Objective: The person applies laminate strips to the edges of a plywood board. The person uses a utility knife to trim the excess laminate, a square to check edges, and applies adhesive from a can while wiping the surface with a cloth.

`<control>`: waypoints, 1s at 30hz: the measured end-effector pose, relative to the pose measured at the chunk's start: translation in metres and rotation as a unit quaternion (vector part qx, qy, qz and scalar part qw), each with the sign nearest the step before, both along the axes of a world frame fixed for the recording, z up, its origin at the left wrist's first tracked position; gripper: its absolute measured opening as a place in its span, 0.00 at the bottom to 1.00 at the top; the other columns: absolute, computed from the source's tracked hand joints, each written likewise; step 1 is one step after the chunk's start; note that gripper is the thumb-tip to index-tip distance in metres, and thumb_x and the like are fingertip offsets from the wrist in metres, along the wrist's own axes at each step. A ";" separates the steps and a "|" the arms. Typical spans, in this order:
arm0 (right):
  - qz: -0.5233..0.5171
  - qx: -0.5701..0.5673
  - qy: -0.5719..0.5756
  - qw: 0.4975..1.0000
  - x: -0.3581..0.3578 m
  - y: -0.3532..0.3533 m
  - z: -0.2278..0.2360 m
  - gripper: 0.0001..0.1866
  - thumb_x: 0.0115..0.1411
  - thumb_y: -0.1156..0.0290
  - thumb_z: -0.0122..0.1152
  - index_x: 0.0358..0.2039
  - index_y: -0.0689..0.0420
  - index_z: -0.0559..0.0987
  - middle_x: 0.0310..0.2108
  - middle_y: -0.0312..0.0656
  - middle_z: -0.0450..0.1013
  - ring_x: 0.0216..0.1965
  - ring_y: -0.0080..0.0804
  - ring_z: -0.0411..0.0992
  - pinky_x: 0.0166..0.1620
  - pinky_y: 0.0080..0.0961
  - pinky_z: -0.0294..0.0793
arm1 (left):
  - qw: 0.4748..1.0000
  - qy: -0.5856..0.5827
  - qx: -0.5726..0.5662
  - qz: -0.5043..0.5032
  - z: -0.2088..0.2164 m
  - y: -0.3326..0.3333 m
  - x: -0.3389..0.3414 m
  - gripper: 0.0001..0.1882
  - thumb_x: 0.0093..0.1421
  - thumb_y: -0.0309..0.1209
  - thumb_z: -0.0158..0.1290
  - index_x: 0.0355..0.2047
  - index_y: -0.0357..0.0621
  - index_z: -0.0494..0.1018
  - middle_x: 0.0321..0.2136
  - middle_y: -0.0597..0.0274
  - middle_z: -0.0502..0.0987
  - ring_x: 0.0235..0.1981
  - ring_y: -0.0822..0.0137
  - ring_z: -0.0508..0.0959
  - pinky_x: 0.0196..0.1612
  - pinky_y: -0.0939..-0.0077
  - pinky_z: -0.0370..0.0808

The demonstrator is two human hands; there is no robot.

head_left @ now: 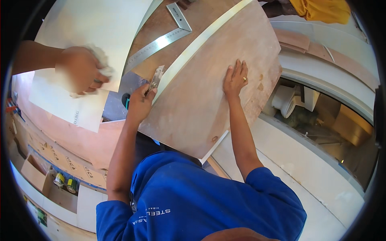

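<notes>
My left hand [140, 105] is closed around a small flat metal tool [157, 74] with a screw on it; its exact kind cannot be made out. The tool stands at the pale edge strip [192, 50] along the curved side of a brown plywood panel [197, 96]. My right hand [236, 80] lies flat on the panel's face, fingers stretched out, a ring on one finger. Nothing is in it. Beyond the strip, a metal try square [159, 45] rests on a brown board. A dark and teal handle [126, 100] shows beside my left wrist.
At left, another person's hand [78, 68], blurred, holds a whitish cloth-like wad over a white sheet [96, 24]. A person in yellow [321, 10] is at the far right. A dark recess [321, 116] with objects inside lies right. Cans [72, 185] sit in a lower-left compartment.
</notes>
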State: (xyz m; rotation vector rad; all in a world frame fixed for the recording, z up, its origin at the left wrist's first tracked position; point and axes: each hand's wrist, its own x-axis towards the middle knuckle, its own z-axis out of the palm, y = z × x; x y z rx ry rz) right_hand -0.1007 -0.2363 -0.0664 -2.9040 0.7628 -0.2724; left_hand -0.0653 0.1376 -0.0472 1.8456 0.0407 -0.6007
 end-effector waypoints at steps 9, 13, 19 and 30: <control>-0.002 -0.005 -0.005 1.000 0.000 -0.002 -0.003 0.31 0.72 0.52 0.46 0.69 0.56 0.67 0.72 0.54 0.56 0.74 0.51 0.50 0.68 0.60 0.45 | 0.964 0.205 -0.168 -0.020 -0.038 0.032 -0.003 0.11 0.64 0.28 0.58 0.25 0.41 0.71 0.24 0.76 0.64 0.28 0.80 0.60 0.30 0.76 0.61; -0.007 -0.007 -0.001 1.000 0.000 -0.001 -0.002 0.31 0.72 0.52 0.46 0.69 0.56 0.67 0.72 0.55 0.56 0.74 0.51 0.50 0.68 0.60 0.45 | 0.997 0.017 -0.070 -0.030 -0.036 0.028 -0.006 0.09 0.66 0.29 0.56 0.29 0.39 0.74 0.24 0.63 0.74 0.27 0.64 0.73 0.32 0.67 0.68; 0.017 0.016 0.004 1.000 0.015 0.019 -0.016 0.33 0.71 0.50 0.46 0.70 0.54 0.65 0.74 0.57 0.51 0.75 0.57 0.46 0.69 0.61 0.42 | 0.973 -0.137 0.177 -0.063 0.033 -0.036 0.025 0.09 0.69 0.33 0.52 0.41 0.40 0.74 0.34 0.43 0.80 0.37 0.39 0.80 0.39 0.46 0.75; 0.009 0.002 0.030 0.999 0.046 0.000 -0.006 0.35 0.71 0.45 0.45 0.72 0.52 0.63 0.75 0.54 0.50 0.75 0.56 0.44 0.70 0.60 0.39 | 0.962 -0.217 0.161 -0.043 0.001 -0.133 0.074 0.13 0.68 0.30 0.46 0.51 0.43 0.72 0.45 0.43 0.80 0.45 0.40 0.80 0.46 0.44 0.76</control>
